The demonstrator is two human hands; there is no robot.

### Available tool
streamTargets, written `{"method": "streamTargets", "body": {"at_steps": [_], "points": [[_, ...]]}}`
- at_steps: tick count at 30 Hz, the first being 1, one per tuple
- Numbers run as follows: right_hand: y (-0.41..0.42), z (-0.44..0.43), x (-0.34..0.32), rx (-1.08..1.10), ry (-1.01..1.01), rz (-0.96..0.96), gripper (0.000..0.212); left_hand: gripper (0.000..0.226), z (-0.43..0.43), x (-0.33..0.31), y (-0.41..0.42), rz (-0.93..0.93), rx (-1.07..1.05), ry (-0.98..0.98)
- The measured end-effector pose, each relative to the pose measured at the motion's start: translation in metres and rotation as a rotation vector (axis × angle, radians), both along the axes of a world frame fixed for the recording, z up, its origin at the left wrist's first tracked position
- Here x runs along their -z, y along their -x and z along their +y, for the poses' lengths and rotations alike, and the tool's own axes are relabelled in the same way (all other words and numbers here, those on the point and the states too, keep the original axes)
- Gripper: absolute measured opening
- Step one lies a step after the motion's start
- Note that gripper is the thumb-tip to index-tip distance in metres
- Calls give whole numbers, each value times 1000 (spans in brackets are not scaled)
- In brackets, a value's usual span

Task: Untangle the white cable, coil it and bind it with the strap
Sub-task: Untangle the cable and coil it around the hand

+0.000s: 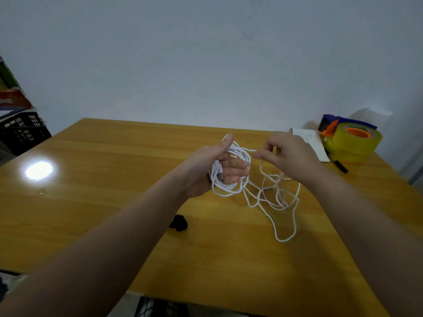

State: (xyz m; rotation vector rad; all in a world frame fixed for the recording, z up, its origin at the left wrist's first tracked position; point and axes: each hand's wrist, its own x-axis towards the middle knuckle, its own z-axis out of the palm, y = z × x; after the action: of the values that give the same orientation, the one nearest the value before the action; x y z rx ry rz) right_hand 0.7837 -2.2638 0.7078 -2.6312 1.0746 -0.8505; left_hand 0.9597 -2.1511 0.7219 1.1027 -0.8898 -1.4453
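The white cable [272, 197] is partly wound into loops around my left hand [215, 163], whose thumb clamps the top of the coil and whose fingers pass through it; a plug end lies against the palm. My right hand [286, 154] pinches the strand that leads off the coil, just to the right of it. The rest of the cable lies in loose tangled loops on the wooden table [114, 202] below my right hand. A small black strap [178, 223] lies on the table, nearer to me and under my left forearm.
At the back right corner stand a yellow tape roll [354, 143] with a blue and orange dispenser [332, 125], a white notepad [313, 143] and a black pen [341, 167]. A black crate [23, 131] stands off the table at the left. A lamp glare shines on the left of the table.
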Motion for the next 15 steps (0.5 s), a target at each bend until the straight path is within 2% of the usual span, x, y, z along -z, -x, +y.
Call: {"method": "streamTargets", "body": {"at_steps": [2, 3, 5, 7, 9, 11, 13, 15], "points": [[0, 2, 10, 67, 43, 123, 31, 55, 1, -7, -6, 170, -40, 44], [0, 4, 17, 63, 20, 125, 24, 57, 0, -10, -10, 226, -56, 70], [-8, 12, 27, -36, -186, -51, 14, 48, -3, -14, -16, 268, -58, 113], [-20, 22, 32, -125, -391, -277, 19, 35, -6, -12, -19, 294, -43, 123], [-29, 27, 34, -122, -357, -347, 15, 30, -9, -8, -19, 307, -77, 111], [-32, 23, 38, -84, -301, -280, 13, 25, -10, -6, -16, 337, -126, 104], [-32, 21, 43, -58, -298, -90, 16, 24, -10, -9, -12, 419, -179, 127], [-34, 25, 50, -9, -273, 150, 21, 42, -11, -13, -9, 477, -259, 156]]}}
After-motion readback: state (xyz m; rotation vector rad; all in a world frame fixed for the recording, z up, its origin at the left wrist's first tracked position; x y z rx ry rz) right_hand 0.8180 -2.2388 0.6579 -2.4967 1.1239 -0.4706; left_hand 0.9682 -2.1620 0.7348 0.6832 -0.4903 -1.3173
